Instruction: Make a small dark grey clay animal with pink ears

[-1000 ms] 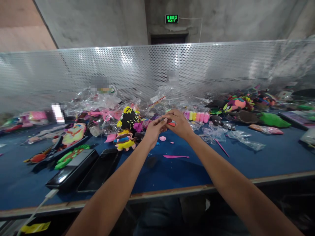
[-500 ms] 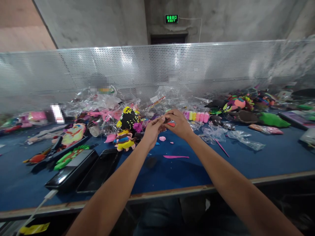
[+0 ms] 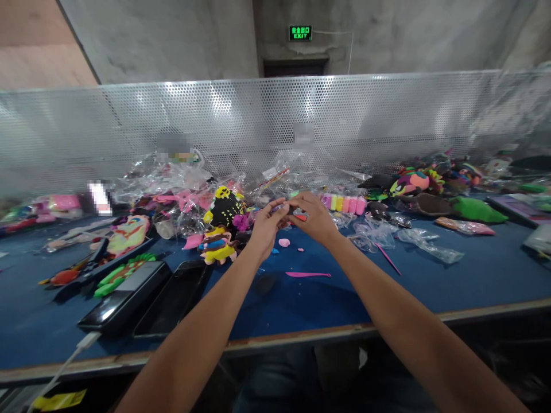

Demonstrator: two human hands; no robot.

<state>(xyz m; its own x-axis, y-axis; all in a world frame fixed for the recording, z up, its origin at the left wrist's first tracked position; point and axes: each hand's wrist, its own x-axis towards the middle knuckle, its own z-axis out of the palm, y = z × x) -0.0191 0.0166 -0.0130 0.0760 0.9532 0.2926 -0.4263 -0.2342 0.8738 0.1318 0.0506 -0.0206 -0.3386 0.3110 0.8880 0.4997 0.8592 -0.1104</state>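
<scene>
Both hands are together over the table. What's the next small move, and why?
I'd probably ease the right hand slightly away from the left hand, to show the work: their fingers meet closely, and what's between them is too hidden to make out. The pink knife and larger pink lump lie apart on the blue table, so neither seems urgent.

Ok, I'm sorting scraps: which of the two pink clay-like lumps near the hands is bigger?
The rounded pale pink lump at left, broader than the tiny pink lump.
</scene>
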